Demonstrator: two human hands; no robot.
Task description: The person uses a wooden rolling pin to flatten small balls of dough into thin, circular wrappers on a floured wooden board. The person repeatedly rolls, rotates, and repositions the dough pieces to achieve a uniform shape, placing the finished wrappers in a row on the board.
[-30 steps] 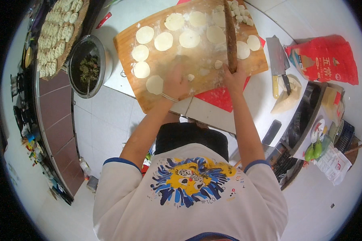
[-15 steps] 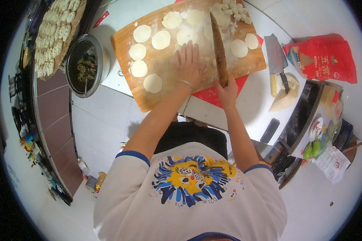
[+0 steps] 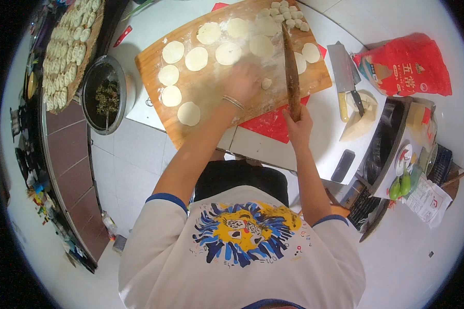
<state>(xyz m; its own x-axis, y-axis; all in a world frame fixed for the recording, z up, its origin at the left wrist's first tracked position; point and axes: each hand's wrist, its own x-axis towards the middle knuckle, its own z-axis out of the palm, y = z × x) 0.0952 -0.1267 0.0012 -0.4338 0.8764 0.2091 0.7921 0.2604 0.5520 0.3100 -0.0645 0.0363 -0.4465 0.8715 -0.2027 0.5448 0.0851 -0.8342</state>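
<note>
My right hand is closed around the near end of a long wooden rolling pin, which points away from me over the right part of a floured wooden board. Over the board's middle is my left hand, its fingers smeared by motion. Just right of it lies a small dough piece. Several thin round dough wrappers are spread along the left and far parts of the board. Small dough lumps cluster at its far right corner. The pin partly covers one wrapper.
A cleaver and a black-handled knife lie right of the board, near a red bag and a phone. At left stand a metal bowl of dark filling and a tray of dumplings.
My left hand was flat with fingers stretched out; now it is blurred and drawn slightly nearer. A small dough piece shows beside it. The rolling pin has shifted right across the board.
</note>
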